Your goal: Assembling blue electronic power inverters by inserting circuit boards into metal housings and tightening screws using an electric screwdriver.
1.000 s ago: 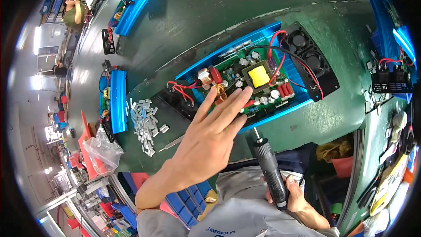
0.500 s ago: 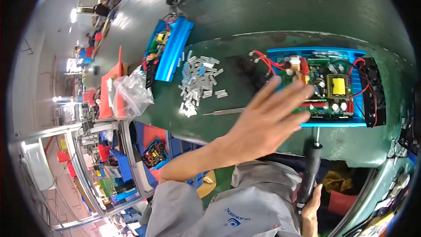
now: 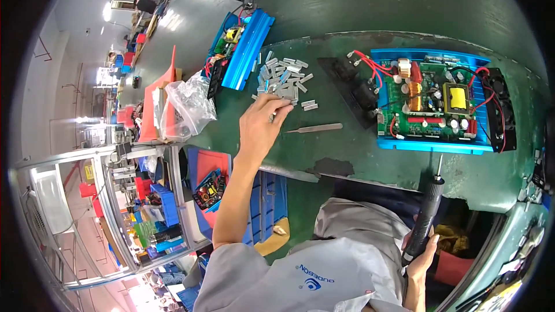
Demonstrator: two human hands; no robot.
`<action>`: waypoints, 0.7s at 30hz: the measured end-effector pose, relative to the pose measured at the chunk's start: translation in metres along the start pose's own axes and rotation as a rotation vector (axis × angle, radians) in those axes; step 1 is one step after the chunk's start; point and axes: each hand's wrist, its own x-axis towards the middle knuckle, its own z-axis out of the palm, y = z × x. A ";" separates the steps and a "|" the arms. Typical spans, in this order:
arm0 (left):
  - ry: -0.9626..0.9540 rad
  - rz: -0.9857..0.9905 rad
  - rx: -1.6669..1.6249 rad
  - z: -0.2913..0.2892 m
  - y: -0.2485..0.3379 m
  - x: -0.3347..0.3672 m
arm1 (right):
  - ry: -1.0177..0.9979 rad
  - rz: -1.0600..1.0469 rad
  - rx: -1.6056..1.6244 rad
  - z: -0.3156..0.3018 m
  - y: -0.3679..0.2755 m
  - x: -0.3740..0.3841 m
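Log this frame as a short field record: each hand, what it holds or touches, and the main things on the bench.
left hand: stretched out, fingertips on the pile of small grey metal pieces
right hand: gripped on the black electric screwdriver, bit pointing up at the bench edge
open unit: blue housing with green circuit board, red and black wires, fans at its right end
tweezers: lying on the green bench, right of the left hand
clear plastic bag: at the bench's left end
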 end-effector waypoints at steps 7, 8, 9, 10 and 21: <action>0.047 -0.111 -0.059 -0.025 -0.007 -0.016 | 0.010 -0.035 -0.017 -0.004 0.004 0.000; 0.020 -0.138 -0.063 -0.030 -0.010 -0.022 | 0.008 -0.031 -0.019 -0.004 0.005 0.000; -0.008 -0.166 -0.068 -0.033 -0.010 -0.029 | 0.034 -0.031 -0.018 -0.003 0.007 0.001; -0.047 -0.187 -0.082 -0.038 -0.007 -0.035 | 0.054 -0.032 -0.014 -0.003 0.007 0.001; 0.001 -0.123 0.001 -0.013 -0.027 -0.055 | 0.049 -0.030 -0.083 -0.007 0.009 -0.004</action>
